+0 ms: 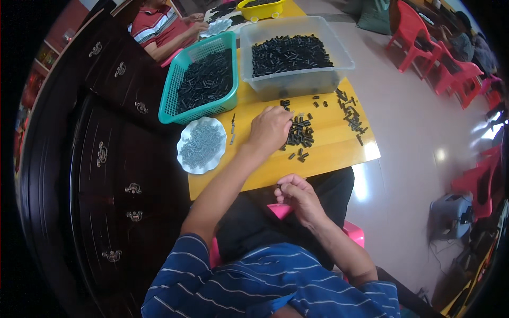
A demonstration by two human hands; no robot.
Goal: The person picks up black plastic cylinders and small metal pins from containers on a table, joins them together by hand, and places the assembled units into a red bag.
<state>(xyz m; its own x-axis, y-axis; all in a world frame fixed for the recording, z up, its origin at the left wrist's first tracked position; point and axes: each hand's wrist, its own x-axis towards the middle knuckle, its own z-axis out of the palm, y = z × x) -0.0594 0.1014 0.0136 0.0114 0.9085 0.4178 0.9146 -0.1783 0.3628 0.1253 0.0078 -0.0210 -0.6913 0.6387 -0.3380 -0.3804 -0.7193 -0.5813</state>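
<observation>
My left hand is over the yellow tabletop, its fingers bent and bunched at the left edge of a small pile of short black cylinders. What those fingertips hold, if anything, is hidden. Below the table's near edge, my right hand is closed in a pinch; a tiny dark bit shows at the fingertips, too small to name. Just under it is a pink pointed piece above my lap. A white scalloped plate heaped with small silvery pins or screws sits left of my left forearm.
Behind the pile stand a teal basket and a translucent tub, both full of black pieces. More black cylinders lie along the table's right edge. A thin blade-like tool lies near the plate. Another person sits across, beside dark drawers.
</observation>
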